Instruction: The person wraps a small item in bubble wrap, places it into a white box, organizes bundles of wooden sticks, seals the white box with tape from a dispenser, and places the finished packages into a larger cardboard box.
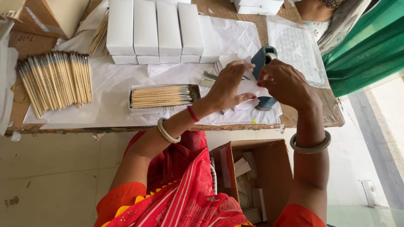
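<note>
Low wooden surface (311,115) here, mostly covered in white paper, sitting over a pale tiled floor. The person's left hand (227,86) and right hand (284,84) meet above the right end of it, both working a small white paper piece (250,87). The left hand's fingers are curled, thumb and fingertips pinching the paper's left edge; the right hand's fingers are bent and closed on its right edge. Just behind the right hand stands a blue tape dispenser (261,59), its base poking out below the hands.

To the left of the hands lies a shallow tray (134,103) full of thin wooden-handled brushes (162,96), all lying sideways. Further left, a big loose spread of the same brushes (54,80) is fanned out on the paper. A row of long white boxes (155,29) lines the far side. Down on the floor, between the person's arms, an open cardboard carton (269,168) holds a few small white boxes. Someone else's clothing and a green cloth show at the top right corner.
</note>
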